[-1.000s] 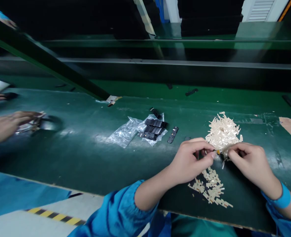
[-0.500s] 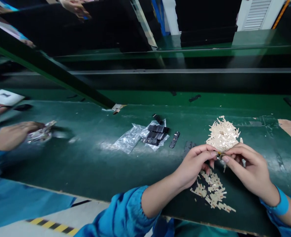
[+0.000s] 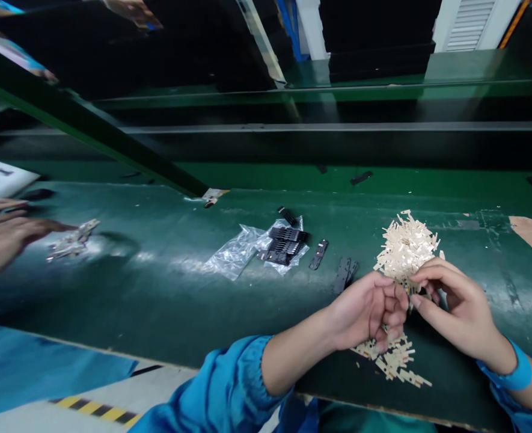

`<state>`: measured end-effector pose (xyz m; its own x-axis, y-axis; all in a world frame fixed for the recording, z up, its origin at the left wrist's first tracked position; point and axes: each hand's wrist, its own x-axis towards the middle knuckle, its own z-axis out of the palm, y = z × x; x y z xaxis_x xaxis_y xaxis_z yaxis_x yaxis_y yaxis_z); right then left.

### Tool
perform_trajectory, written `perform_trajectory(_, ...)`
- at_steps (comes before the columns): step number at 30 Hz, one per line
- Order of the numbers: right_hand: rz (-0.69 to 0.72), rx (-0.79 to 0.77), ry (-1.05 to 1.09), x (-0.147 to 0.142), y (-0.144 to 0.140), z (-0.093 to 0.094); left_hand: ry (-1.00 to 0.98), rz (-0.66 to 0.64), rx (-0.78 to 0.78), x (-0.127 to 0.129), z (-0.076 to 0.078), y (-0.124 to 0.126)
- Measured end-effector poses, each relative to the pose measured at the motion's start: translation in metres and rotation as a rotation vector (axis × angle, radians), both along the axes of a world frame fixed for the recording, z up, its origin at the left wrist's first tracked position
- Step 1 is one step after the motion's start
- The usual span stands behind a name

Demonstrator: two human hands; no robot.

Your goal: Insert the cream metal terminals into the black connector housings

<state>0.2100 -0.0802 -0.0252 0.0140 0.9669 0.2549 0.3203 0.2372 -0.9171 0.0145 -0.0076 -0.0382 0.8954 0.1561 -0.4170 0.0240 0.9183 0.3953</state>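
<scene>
The left hand (image 3: 374,310) is half curled, its palm turned toward the right and its fingers bent loosely; whether anything lies within them cannot be told. Facing it, the right hand (image 3: 459,304) has thumb and forefinger tips near each other across a narrow gap; I cannot tell whether they grip a piece.

Both hands are at the near edge of a heap of pale flat pieces (image 3: 405,243) on the right of the bench (image 3: 166,313). The pieces in it point every way, several sticking out at the far and left edges. A smaller scatter of pale pieces (image 3: 398,364) lies on the near side, partly beneath the left hand; its nearest piece has its long axis running from far left to near right.

Just beyond the left wrist, dark flat strips (image 3: 343,275) lie roughly near to far, their far ends leaning right. Left of them, a single black part (image 3: 318,254) slants from near left to far right. Further left, black comb-like parts (image 3: 286,243) rest on clear plastic (image 3: 234,252).

At the far left, a co-worker's hand (image 3: 4,243) is beside small metallic pieces (image 3: 74,240); a white object (image 3: 4,180) there bears a dark mark too small to read.
</scene>
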Motion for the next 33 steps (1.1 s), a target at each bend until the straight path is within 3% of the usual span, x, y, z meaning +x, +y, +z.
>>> perform_trajectory(7, -0.079, 0.023, 0.034, -0.003, -0.001, 0.002, -0.120, -0.186, -0.060, 0.003, -0.007, -0.004)
perform_trajectory(13, -0.139, -0.064, 0.162, 0.001, -0.001, 0.008, -0.113, -0.219, -0.014, 0.004, -0.007, -0.007)
perform_trajectory(16, -0.165, -0.137, 0.193, 0.004, -0.001, 0.008, 0.015, -0.061, 0.194, 0.004, 0.002, -0.009)
perform_trajectory(20, -0.152, -0.229, 0.122, 0.000, -0.001, 0.009, 0.275, 0.263, 0.750, 0.006, 0.019, -0.012)
perform_trajectory(23, -0.142, -0.251, 0.098, -0.004, -0.002, 0.011, 0.352, 0.329, 0.997, 0.006, 0.025, -0.014)
perform_trajectory(33, -0.104, -0.406, 0.218, -0.002, 0.001, 0.011, 0.374, 0.294, 1.087, 0.004, 0.025, -0.009)
